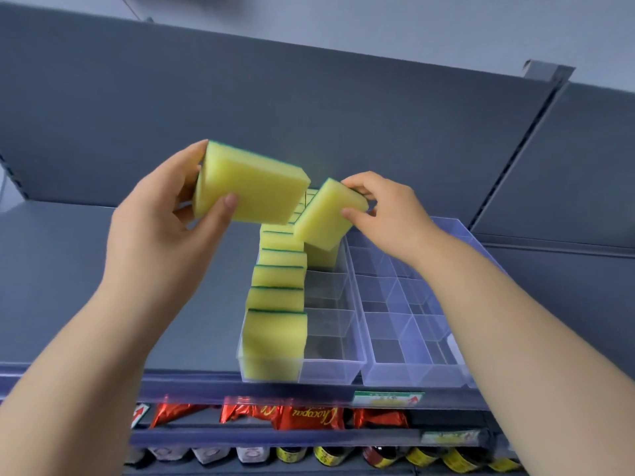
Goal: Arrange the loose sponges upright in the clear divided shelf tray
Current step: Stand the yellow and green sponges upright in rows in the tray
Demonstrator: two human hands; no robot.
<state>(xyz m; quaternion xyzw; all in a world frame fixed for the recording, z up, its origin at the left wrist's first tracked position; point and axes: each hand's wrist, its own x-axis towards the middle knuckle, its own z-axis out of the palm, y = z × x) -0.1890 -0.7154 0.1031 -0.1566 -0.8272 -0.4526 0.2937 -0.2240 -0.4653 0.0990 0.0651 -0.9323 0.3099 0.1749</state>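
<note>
Two hands are raised at mid-frame, each holding something. The left hand grips one sponge between thumb and fingers, up in the air left of centre. The right hand pinches a second sponge, tilted, over the far end of the clear tray. A row of sponges stands upright down that tray's left column at centre frame. Just right of it sits another tray; both rest on the grey shelf. Red packets lie on the shelf below, at the bottom of the frame.
</note>
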